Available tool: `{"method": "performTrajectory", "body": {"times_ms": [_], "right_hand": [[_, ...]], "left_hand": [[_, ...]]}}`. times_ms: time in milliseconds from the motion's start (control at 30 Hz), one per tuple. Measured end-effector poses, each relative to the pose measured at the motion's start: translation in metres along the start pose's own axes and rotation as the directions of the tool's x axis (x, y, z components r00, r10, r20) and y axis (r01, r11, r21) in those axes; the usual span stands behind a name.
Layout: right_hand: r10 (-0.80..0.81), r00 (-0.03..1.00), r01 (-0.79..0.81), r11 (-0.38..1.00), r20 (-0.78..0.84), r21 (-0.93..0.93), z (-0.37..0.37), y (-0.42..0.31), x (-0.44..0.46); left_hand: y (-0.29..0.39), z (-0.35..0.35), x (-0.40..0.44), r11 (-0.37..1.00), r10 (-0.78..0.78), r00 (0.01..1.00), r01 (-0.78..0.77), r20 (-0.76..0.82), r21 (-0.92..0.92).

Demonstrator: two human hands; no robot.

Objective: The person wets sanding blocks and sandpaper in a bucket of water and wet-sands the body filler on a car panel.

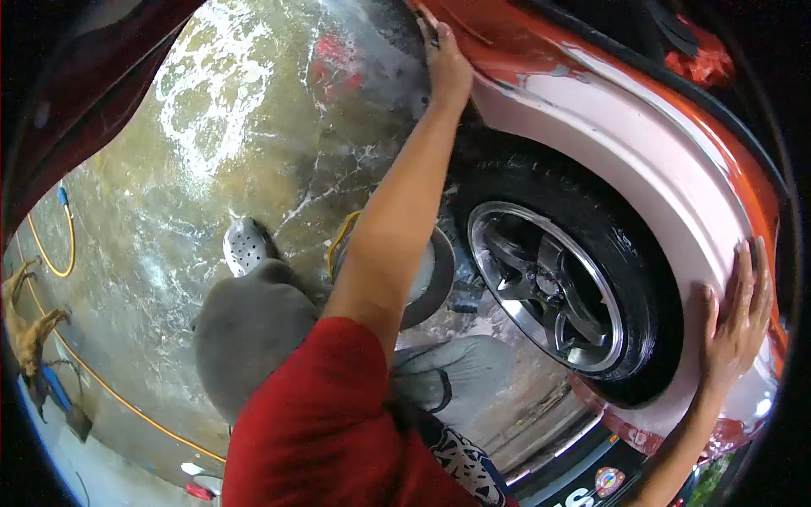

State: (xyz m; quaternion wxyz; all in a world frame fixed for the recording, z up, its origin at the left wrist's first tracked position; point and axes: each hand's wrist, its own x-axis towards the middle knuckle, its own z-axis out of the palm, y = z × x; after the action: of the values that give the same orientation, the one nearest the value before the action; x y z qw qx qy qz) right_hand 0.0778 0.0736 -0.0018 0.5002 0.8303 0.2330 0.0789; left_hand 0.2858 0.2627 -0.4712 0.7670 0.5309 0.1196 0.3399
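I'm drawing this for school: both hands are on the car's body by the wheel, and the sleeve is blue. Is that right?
Not quite: the head view shows a red sleeve, not blue. The left hand and right hand are on the car's body by the wheel, as you said.

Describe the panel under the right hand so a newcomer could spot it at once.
On the right of the view is an orange-red car body with a black tyre. The pale pink wheel-arch panel curves around that tyre, the right hand resting on it. Its pale colour sets it apart from the black and orange-red around it.
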Motion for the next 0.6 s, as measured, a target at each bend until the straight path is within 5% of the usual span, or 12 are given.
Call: {"method": "performTrajectory", "body": {"times_ms": [100, 200, 233, 333, 400, 533, 600], "right_hand": [[0.006, 1.0, -0.006, 1.0, -0.016, -0.006, -0.005, -0.004, 0.002], [0.006, 1.0, -0.006, 1.0, -0.011, -0.02, -0.005, -0.008, 0.003], [0.008, 1.0, -0.008, 1.0, -0.005, -0.025, -0.003, -0.006, 0.001], [0.017, 1.0, -0.017, 0.999, 0.002, -0.043, -0.005, -0.007, 0.003], [0.026, 1.0, -0.026, 0.998, -0.002, -0.049, -0.006, -0.008, 0.001], [0.021, 0.999, -0.021, 1.0, -0.03, -0.015, -0.001, -0.004, 0.002], [-0.015, 1.0, 0.016, 1.0, -0.026, 0.011, 0.0, -0.003, 0.001]], "left_hand": [[0.006, -0.023, -0.009, 0.864, 0.257, 0.954, -0.298, 0.152, 0.406], [0.053, -0.034, -0.036, 0.875, 0.009, 0.947, -0.163, 0.321, 0.456], [0.059, -0.037, -0.039, 0.912, -0.066, 0.895, -0.125, 0.44, 0.392], [0.086, -0.034, -0.047, 0.957, 0.061, 0.781, -0.222, 0.622, 0.185], [0.11, -0.008, -0.054, 0.969, 0.106, 0.781, -0.219, 0.616, 0.112], [0.187, 0.023, -0.057, 0.928, 0.372, 0.623, -0.241, 0.688, -0.283], [0.166, 0.017, -0.048, 0.923, 0.384, 0.58, -0.245, 0.719, -0.295]]}}
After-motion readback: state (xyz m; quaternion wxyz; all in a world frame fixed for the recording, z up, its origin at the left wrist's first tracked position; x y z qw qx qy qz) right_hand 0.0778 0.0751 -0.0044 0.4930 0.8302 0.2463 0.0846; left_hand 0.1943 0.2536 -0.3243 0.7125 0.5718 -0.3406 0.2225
